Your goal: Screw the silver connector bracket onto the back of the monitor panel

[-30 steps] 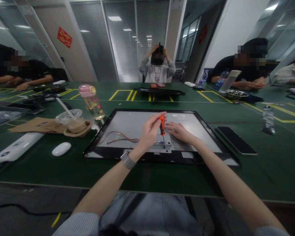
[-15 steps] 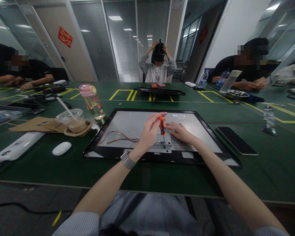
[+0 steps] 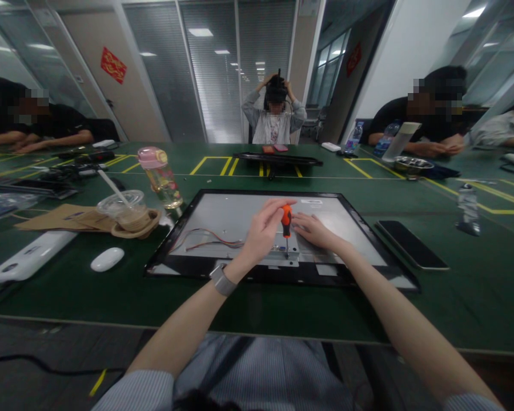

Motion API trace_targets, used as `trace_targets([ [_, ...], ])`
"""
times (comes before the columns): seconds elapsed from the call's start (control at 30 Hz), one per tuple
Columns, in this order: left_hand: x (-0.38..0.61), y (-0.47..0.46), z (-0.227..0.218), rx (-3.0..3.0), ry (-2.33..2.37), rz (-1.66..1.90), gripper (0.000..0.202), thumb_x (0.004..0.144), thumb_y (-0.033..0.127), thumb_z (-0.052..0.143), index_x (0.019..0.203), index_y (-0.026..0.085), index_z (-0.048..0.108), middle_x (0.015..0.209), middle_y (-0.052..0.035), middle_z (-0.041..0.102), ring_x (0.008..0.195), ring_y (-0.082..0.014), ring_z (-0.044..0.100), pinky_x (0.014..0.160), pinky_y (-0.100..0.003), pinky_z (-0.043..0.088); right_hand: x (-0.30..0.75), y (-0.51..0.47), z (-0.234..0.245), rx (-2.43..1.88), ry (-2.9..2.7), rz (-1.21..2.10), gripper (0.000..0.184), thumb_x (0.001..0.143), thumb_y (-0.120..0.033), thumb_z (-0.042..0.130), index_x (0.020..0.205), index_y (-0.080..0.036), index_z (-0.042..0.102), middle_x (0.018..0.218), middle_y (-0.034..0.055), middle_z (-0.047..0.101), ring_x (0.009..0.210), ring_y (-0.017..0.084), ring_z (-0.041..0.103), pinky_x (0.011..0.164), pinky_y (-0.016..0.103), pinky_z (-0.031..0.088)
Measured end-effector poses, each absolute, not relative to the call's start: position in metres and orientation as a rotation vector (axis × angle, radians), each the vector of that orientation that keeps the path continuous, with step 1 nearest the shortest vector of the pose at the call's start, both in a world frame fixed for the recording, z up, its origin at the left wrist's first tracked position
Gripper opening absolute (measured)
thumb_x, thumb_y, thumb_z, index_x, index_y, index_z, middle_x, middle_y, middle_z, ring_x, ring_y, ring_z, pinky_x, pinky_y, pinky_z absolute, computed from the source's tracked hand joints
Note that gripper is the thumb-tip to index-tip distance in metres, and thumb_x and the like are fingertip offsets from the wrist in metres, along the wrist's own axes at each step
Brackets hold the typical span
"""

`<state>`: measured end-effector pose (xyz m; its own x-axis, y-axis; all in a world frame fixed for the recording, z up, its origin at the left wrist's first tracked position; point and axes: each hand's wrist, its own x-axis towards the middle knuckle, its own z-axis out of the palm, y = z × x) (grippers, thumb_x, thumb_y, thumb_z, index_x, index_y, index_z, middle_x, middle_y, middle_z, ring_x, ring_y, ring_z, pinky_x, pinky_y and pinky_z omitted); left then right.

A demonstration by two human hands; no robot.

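My left hand [image 3: 263, 228], with a watch [image 3: 223, 279] on the wrist, holds an orange and black screwdriver [image 3: 286, 221] by its handle. The screwdriver stands nearly upright, its tip down on the metal bracket [image 3: 268, 257] near the front edge of a display panel [image 3: 223, 208]. My right hand [image 3: 312, 229] lies flat on the panel just right of the screwdriver, fingers spread. The panel lies face down or open-backed, with a grey metal sheet inside a black frame. Thin brown wires [image 3: 209, 235] run across its left part to the bracket.
To the left are a white mouse [image 3: 107, 260], a power strip [image 3: 29, 257], an iced drink cup [image 3: 126, 211] and a pink-lidded bottle [image 3: 160, 177]. A phone [image 3: 411, 245] lies to the right. Another dark panel [image 3: 278, 158] sits ahead, before a seated person [image 3: 274, 123].
The screwdriver has gone from leaning to nearly upright, its handle shifting slightly right. My left fingers have moved a little with it. My right hand stays on the panel.
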<state>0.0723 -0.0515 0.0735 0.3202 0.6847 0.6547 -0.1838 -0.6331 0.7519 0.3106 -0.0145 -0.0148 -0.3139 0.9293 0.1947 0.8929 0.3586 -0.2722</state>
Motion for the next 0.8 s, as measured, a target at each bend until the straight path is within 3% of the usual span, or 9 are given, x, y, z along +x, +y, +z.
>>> trace_targets([
  [0.1,0.0715,-0.0502,0.0737,1.785,0.392,1.370,0.027,0.102,0.026,0.050,0.117,0.023,0.072,0.100,-0.0066,0.071,0.099,-0.0182,0.067,0.098,-0.036,0.054,0.3112,-0.0142,-0.0156,-1.603,-2.315,0.145,0.043,0.101,-0.029,0.045,0.141,-0.035,0.062,0.155,0.0066,0.054,0.146,0.035,0.044,0.114,0.072,0.031],
  [0.3,0.0709,-0.0480,0.0739,1.792,0.443,1.419,0.016,0.094,0.029,0.066,0.104,0.023,0.076,0.104,-0.0063,0.069,0.093,-0.0164,0.066,0.082,-0.029,0.058,0.3108,-0.0142,-0.0137,-1.602,-2.322,0.156,0.043,0.101,-0.029,0.046,0.141,-0.034,0.062,0.153,0.0070,0.056,0.146,0.036,0.044,0.112,0.073,0.033],
  [0.5,0.0716,-0.0480,0.0737,1.777,0.388,1.364,0.026,0.103,0.031,0.051,0.115,0.021,0.073,0.105,-0.0086,0.074,0.102,-0.0197,0.069,0.095,-0.036,0.056,0.3101,-0.0144,-0.0148,-1.613,-2.310,0.161,0.044,0.101,-0.028,0.046,0.141,-0.035,0.062,0.154,0.0066,0.055,0.146,0.035,0.043,0.114,0.073,0.030],
  [0.7,0.0715,-0.0450,0.0707,1.782,0.441,1.421,0.015,0.091,0.030,0.070,0.103,0.024,0.077,0.100,-0.0051,0.068,0.091,-0.0160,0.066,0.083,-0.029,0.057,0.3120,-0.0129,-0.0167,-1.620,-2.310,0.164,0.044,0.101,-0.029,0.047,0.141,-0.036,0.061,0.154,0.0050,0.055,0.147,0.035,0.042,0.114,0.073,0.031],
  [0.8,0.0711,-0.0459,0.0719,1.798,0.464,1.435,0.016,0.095,0.029,0.064,0.103,0.025,0.077,0.100,-0.0056,0.067,0.093,-0.0171,0.066,0.086,-0.032,0.057,0.3123,-0.0132,-0.0159,-1.614,-2.319,0.163,0.043,0.101,-0.029,0.047,0.142,-0.035,0.061,0.154,0.0055,0.055,0.147,0.035,0.042,0.115,0.071,0.031],
])
